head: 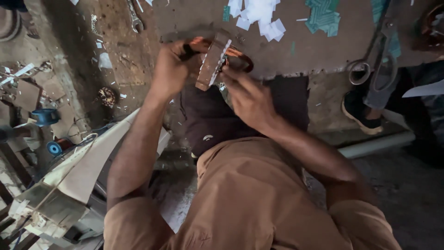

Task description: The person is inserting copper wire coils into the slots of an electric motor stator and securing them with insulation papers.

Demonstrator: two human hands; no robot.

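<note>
My left hand (pixel 172 69) was closed around the near end of the copper wire coil (pixel 236 54), thumb and fingers wrapped tight on the part with dark tape, just at the edge of the workbench (pixel 323 51). From this hand the coil went toward 3 o'clock, a flat loop of orange-brown wire, w/ its far bend showing past the pack.

Between both hands stood the laminated metal pack (pixel 213 62), a narrow grey-brown block. Its long axis ran approx. from 1 o'clock down to 7 o'clock, so it crossed the coil nearly at right angle. White insulation strips showed along its right side. I could not tell if the coil passed through the pack or only behind it; the block hid that place.

My right hand (pixel 249 99) was at 5 o'clock from the pack, fingers half bent and narrow, the tips pressing on the lower right side of the block and on the coil beside it. So the right hand held from below, the left from the side at 9 o'clock; I judge both about equally near, left w/ the firmer grip.

More to the right on the bench lay white paper squares (pixel 261 18), green paper pieces (pixel 323 18), and big scissors (pixel 377 60) hanging over the edge. At far right another person's shoe (pixel 360 115) stood on the floor.
</note>
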